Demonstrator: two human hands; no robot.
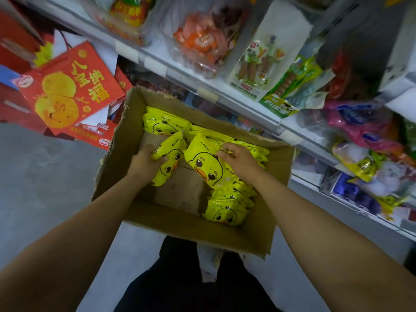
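I was at the picking-up step, with both hands down in the cardboard box (121, 140) and each taking one yellow duck packet. My left hand (146, 162) had its fingers curled round the upper corner of the left packet (173, 164). That packet stood tilted at about ten o'clock from the box's middle, its lower end down near the bare box floor (182, 188). My right hand (238, 159) pinched the top edge of the right packet (203, 167), fingers bent over the film, with the duck's face turned up towards me. It lay at about two o'clock from the middle, leaning against the packets behind it. More packets stood in the back row (164, 122) at twelve o'clock and in the side pile (227, 206) at four o'clock.

Both forearms came in from six o'clock, nearly straight and converging over the box, with palms facing down and wrists dipped a little.

As I judged it, the next move was to lift both packets straight up, clear of the box walls, and carry them toward the shelf (247, 104) at one to two o'clock. The film looked slippery. A hold on only a corner or an edge could let a packet swing or slide, so I would have wanted a fuller grip before raising them.
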